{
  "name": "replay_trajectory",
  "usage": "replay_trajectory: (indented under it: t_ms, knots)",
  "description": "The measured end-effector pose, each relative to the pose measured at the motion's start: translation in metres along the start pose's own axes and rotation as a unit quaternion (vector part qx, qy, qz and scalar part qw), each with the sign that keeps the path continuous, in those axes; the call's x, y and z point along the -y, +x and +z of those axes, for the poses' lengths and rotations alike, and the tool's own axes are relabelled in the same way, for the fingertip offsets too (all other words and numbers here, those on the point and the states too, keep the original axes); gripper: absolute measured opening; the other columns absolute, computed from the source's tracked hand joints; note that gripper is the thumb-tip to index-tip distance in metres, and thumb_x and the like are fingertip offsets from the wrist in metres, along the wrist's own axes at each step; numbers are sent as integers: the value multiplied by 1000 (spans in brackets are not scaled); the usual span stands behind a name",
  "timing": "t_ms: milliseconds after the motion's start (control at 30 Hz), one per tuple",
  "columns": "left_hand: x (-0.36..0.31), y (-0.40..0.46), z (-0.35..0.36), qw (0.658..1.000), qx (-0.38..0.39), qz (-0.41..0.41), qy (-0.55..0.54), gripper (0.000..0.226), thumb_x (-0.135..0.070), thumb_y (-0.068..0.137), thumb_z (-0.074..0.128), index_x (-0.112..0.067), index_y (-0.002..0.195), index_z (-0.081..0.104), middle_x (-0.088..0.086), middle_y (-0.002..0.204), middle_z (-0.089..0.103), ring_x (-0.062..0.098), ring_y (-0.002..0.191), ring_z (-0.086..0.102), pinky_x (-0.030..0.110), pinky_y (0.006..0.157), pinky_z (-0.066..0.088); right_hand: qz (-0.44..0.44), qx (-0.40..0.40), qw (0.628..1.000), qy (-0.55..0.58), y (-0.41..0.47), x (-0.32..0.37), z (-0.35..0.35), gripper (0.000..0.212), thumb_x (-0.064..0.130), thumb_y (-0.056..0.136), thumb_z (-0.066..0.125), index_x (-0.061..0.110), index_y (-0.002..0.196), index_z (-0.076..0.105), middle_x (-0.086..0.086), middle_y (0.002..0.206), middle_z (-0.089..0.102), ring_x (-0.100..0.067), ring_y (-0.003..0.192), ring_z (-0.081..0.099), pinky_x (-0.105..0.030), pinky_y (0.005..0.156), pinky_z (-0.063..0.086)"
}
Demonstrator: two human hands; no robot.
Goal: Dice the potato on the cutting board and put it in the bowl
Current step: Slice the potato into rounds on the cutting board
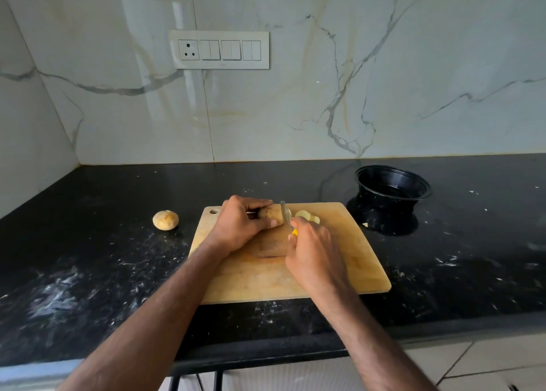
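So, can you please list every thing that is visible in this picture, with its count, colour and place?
cutting board: one, light wood, on the counter, centre.
potato: one, brown skin, on the board, under the left hand.
potato slices: a few, pale yellow, on the board right of the knife.
knife: one, metal blade, yellow handle, at the potato's cut end.
second potato: one, tan, on the counter left of the board.
bowl: one, black, on the counter, back right.
counter: one, black, speckled.
switch panel: one, white, on the marble wall.
left hand: one, holds the potato.
right hand: one, grips the knife.
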State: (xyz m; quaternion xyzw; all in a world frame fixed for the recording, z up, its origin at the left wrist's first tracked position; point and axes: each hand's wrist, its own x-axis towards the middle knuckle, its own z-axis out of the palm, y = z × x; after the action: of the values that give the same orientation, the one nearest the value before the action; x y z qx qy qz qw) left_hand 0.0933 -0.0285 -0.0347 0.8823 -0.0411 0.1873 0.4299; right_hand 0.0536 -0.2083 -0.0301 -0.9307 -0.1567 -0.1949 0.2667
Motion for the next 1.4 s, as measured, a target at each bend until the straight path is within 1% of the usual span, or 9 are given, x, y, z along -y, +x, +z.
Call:
replay_trajectory:
  t_ms: [133, 267, 467, 600, 900, 1067, 1167, 1300, 1400]
  knots:
    - [1, 0, 1, 1000, -3, 0, -3, 56, -30, 71, 92, -15, 122, 73, -8, 120, 72, -2, 105, 67, 12, 95, 50, -6, -7, 1000, 7, 4, 4, 1, 31, 20, 99, 60, 17, 130, 61, 0, 114, 70, -17, 103, 64, -29, 80, 54]
    - [0, 0, 1, 1000, -8, -2, -3, 56, -32, 71, 92, -14, 122, 73, -6, 120, 73, 2, 106, 68, 22, 101, 52, -10, -5, 1000, 2, 10, 9, 1, 29, 20, 100, 58, 17, 128, 61, 0, 115, 70, -19, 103, 64, -34, 85, 55]
    - [2, 1, 1, 1000, -9, 0, 4, 55, -31, 71, 92, -15, 121, 74, -4, 121, 73, 2, 107, 68, 20, 101, 50, -6, -2, 1000, 0, 18, 12, -1, 25, 20, 99, 58, 16, 123, 64, -2, 111, 71, -22, 101, 66, -38, 85, 56]
    - [3, 2, 2, 1000, -5, -4, 6, 55, -31, 72, 91, -15, 122, 74, -4, 122, 73, 4, 111, 67, 26, 105, 50, 4, 10, 1000, 3, 25, 13, 0, 25, 21, 99, 58, 16, 122, 65, -3, 112, 71, -25, 104, 64, -38, 84, 54]
    - [2, 3, 2, 1000, -6, -3, 6, 52, -27, 73, 91, -13, 120, 74, 0, 122, 72, 7, 114, 66, 23, 108, 46, 22, 40, 999, 19, 32, 18, 1, 28, 24, 99, 61, 14, 125, 63, -5, 114, 70, -24, 101, 65, -35, 78, 53]
    - [2, 3, 7, 999, -21, -8, 28, 51, -29, 73, 91, -12, 119, 75, 1, 119, 73, 9, 112, 67, 0, 95, 36, 9, 45, 999, -13, 26, 19, 1, 21, 16, 99, 59, 13, 119, 64, -8, 107, 69, -27, 94, 63, -33, 70, 42]
    - [1, 2, 7, 999, -25, -3, 37, 49, -32, 74, 90, -14, 117, 76, -1, 116, 75, 7, 107, 68, -6, 89, 31, 22, 53, 998, -18, 21, 19, 2, 24, 14, 98, 59, 16, 121, 62, -8, 110, 65, -20, 84, 48, -32, 67, 39]
    - [0, 1, 7, 999, -21, -4, 40, 50, -34, 76, 88, -15, 120, 74, 0, 120, 73, 10, 113, 66, 15, 104, 42, 22, 89, 995, -45, 15, 21, 3, 34, 10, 97, 56, 18, 130, 56, -10, 115, 59, -24, 94, 51, -31, 71, 39]
    - [0, 3, 7, 999, -23, -10, 42, 50, -36, 77, 88, -15, 120, 74, 0, 121, 73, 11, 116, 66, 16, 103, 41, 17, 114, 992, -54, 11, 20, 0, 38, 11, 97, 56, 17, 134, 54, -10, 115, 58, -23, 95, 50, -30, 73, 39]
